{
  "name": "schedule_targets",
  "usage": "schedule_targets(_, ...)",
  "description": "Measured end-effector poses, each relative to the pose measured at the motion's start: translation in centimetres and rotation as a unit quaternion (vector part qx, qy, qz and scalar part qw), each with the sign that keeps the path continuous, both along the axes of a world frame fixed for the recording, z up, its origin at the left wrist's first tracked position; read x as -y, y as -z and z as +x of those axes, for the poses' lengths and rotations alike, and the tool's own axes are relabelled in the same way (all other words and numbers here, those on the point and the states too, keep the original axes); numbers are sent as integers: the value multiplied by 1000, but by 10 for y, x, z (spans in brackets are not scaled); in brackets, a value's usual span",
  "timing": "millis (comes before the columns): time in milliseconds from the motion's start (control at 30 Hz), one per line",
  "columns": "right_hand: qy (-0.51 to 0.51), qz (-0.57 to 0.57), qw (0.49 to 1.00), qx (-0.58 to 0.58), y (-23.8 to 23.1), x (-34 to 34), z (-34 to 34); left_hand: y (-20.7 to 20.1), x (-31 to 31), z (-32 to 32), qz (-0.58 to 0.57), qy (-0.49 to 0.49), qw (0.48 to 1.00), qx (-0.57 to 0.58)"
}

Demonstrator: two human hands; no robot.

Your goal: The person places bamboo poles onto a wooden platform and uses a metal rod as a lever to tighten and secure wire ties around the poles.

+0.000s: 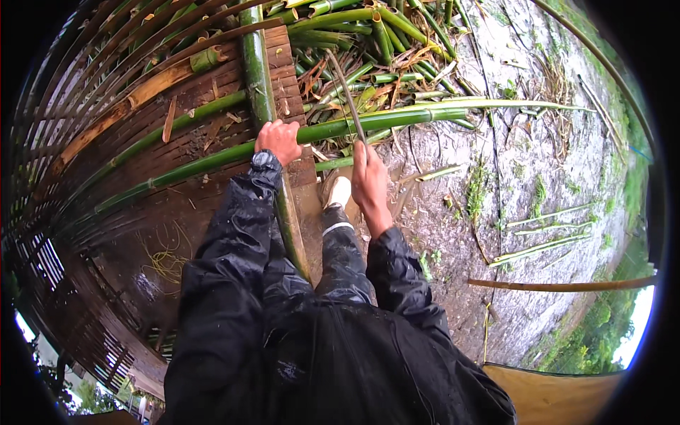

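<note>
My left hand (278, 142) is closed around a long green bamboo pole (322, 132). That pole runs from the slatted structure at left out to the right, where its end thins to a pale split strip (524, 105). It crosses over a thicker green bamboo pole (256, 71) lying lengthwise in front of me. My right hand (370, 180) grips a machete (347, 88), its long narrow blade pointing up and away. The blade passes across the bamboo pole in view; whether it touches cannot be told. The handle is mostly hidden in my fingers.
Cut bamboo pieces (386, 46) lie heaped at the far side. Brown slats (283, 78) and another green pole (205, 108) are at left. Split strips (542, 249) rest on the wet, muddy ground (453, 234) at right. A yellow wire tangle (166, 262) lies at lower left.
</note>
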State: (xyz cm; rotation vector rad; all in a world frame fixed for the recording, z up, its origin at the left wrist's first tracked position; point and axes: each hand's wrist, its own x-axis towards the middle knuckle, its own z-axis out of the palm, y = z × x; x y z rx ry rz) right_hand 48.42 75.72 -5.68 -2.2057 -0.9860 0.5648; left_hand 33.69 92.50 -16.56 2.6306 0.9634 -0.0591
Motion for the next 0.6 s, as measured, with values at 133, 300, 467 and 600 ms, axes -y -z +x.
schedule_targets(133, 31, -121, 985, -121, -46, 89, -40, -4, -4, -24, -34, -30, 998, -47)
schedule_targets(300, -95, -60, 988, 107, -18, 62, -18, 5, -7, -8, -28, -6, 999, -46)
schedule_targets(467, -78, -35, 993, 85, -7, 62, -25, 2, -4, -22, -23, -10, 999, -41)
schedule_targets(600, 55, -68, 988, -124, -57, 93, -41, 2, -11, -16, -15, -22, 1000, -13)
